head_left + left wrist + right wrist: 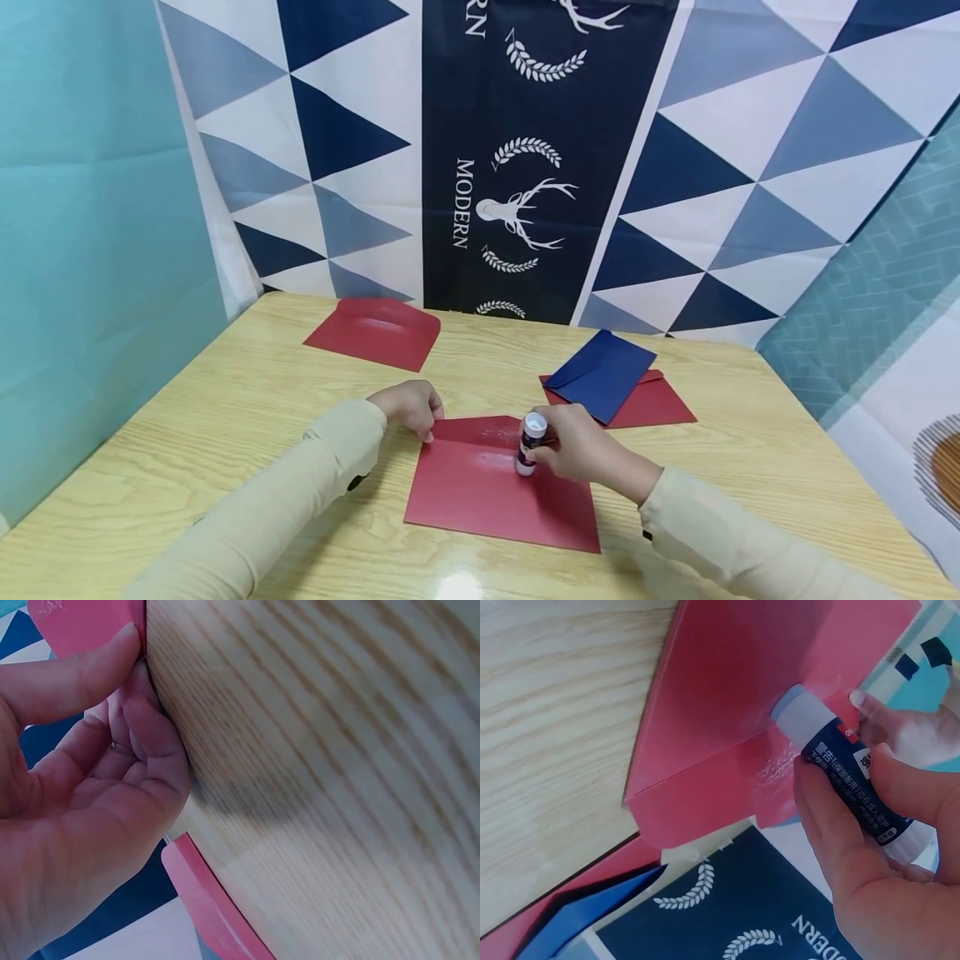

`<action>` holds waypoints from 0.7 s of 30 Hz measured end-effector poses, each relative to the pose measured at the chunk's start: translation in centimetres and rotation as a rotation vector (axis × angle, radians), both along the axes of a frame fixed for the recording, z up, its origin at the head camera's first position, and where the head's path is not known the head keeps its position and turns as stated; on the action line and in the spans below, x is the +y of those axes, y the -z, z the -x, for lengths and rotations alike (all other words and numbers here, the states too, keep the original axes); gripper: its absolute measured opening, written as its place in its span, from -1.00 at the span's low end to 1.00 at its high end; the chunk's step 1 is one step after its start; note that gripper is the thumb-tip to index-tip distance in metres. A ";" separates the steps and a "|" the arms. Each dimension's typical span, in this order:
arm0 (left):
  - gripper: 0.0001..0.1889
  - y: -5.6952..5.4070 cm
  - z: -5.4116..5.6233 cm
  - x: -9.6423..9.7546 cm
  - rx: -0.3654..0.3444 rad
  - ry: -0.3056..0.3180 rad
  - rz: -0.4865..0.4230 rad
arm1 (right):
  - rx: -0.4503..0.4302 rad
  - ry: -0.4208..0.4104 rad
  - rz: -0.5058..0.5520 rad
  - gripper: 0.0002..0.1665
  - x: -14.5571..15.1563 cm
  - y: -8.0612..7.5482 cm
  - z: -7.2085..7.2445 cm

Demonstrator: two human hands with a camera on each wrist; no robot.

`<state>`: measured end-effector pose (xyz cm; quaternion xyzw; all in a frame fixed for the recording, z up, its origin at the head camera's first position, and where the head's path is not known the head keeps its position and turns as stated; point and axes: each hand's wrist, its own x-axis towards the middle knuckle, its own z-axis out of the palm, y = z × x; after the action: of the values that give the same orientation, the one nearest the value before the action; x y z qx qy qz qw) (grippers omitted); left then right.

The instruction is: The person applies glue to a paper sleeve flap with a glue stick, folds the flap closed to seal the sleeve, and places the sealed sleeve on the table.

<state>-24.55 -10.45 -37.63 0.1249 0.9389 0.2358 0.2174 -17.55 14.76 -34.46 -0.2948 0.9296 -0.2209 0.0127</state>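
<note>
A red envelope (480,500) lies on the wooden table with its flap spread out on the far side. My left hand (412,408) pinches the left edge near the flap fold, thumb (112,664) on top and the other fingers curled beside it. In my right hand (581,446) is a glue stick (528,457) with a dark label and white ends, gripped between thumb and fingers. Its tip (784,701) meets the red paper near the fold in the right wrist view. Shiny wrinkled glue marks (778,766) show on the flap.
Another red envelope (375,333) with its flap up lies at the back left of the table (225,400). At the back right, a blue envelope (603,371) overlaps a further red envelope (663,404). A patterned curtain (360,150) hangs behind the table.
</note>
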 end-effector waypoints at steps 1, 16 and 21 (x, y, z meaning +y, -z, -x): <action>-0.75 -0.1 0.0 0.0 0.001 0.001 -0.002 | 0.000 0.001 -0.011 -0.78 0.1 -0.2 0.0; -0.64 -0.3 -0.2 -0.1 -0.001 0.016 0.012 | -0.013 -0.062 -0.003 -0.81 -2.7 -0.3 0.8; -0.58 0.0 -0.1 -0.1 -0.005 0.006 -0.007 | -0.032 -0.048 0.016 -0.83 -4.6 0.2 1.1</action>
<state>-24.47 -10.54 -37.63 0.1281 0.9371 0.2388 0.2201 -18.66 10.17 -34.63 -0.3132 0.9202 -0.2326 0.0306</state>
